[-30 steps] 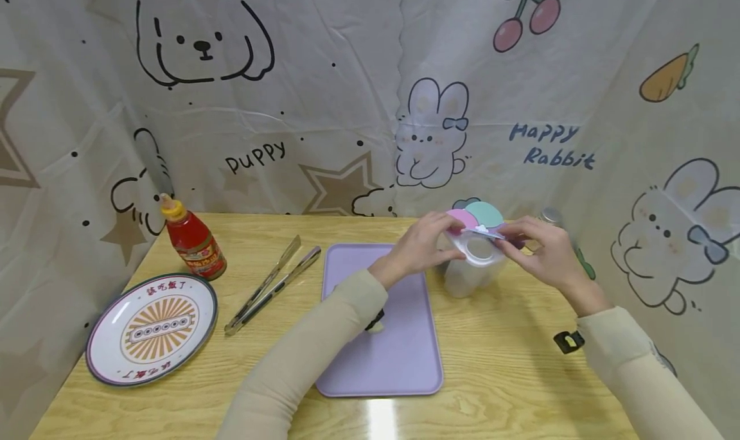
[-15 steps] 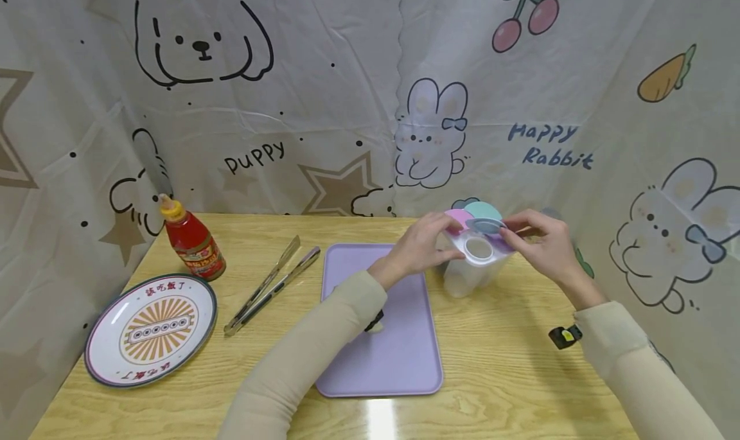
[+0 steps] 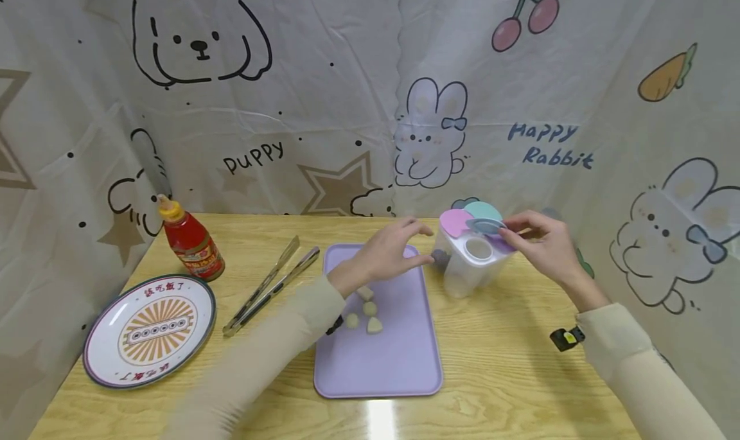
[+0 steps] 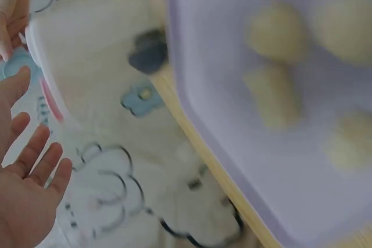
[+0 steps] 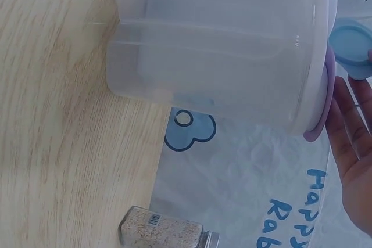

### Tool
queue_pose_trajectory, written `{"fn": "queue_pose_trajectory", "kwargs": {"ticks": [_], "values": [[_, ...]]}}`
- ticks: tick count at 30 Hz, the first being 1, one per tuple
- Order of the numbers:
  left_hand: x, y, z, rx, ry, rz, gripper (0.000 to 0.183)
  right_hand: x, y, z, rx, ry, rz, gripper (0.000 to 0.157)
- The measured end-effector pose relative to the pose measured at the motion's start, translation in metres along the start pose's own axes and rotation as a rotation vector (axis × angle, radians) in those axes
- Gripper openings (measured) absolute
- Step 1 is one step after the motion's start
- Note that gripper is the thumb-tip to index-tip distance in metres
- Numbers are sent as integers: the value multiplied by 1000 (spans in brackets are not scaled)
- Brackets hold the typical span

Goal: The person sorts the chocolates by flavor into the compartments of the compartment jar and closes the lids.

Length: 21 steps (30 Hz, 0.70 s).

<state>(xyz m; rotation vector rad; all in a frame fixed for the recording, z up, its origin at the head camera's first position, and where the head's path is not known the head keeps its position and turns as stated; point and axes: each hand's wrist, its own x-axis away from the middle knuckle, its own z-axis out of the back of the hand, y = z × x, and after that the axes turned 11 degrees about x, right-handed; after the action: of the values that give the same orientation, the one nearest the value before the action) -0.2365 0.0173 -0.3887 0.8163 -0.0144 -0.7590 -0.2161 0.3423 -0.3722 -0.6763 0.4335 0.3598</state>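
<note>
A translucent container (image 3: 462, 278) stands right of the purple tray (image 3: 399, 363), its white top bearing pink (image 3: 455, 222), green (image 3: 484, 211), purple and blue lids. The blue lid (image 3: 485, 225) is raised, and a round opening (image 3: 478, 248) shows in front of it. My right hand (image 3: 540, 246) pinches that lid's edge between thumb and forefinger; its other fingers lie by the purple lid (image 5: 326, 94) in the right wrist view. My left hand (image 3: 388, 252) hovers over the tray's far end, fingers spread, holding nothing. Several pale chunks (image 3: 374, 325) lie on the tray.
Left of the tray lie metal tongs (image 3: 268, 292). Further left are a patterned plate (image 3: 158, 331) and a red sauce bottle (image 3: 193, 244). A dark grey object (image 3: 441, 259) sits beside the container. A glass seasoning jar (image 5: 163, 227) stands nearby. Printed cloth (image 3: 324, 106) hangs behind.
My right hand has tipped the blue lid back, uncovering the opening. My left hand has let go of the container and moved left, bringing the chunks on the tray into sight.
</note>
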Motion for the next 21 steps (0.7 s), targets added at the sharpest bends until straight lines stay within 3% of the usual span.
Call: {"fn": "queue_pose_trajectory", "kwargs": {"ticks": [7,12,18,21], "values": [[60,-35,37,-46,27,87,44,0,-4,3,2,-29,-38,15],[101,-62,61,-90,86,141,42,-1,-9,6,29,-75,-70,13],[145,-90,79,-156,123,202,45,-2,-14,11,76,-114,-54,13],[164,-99,85,-197,117,275,51,-3,-16,12,87,-126,-45,13]]}}
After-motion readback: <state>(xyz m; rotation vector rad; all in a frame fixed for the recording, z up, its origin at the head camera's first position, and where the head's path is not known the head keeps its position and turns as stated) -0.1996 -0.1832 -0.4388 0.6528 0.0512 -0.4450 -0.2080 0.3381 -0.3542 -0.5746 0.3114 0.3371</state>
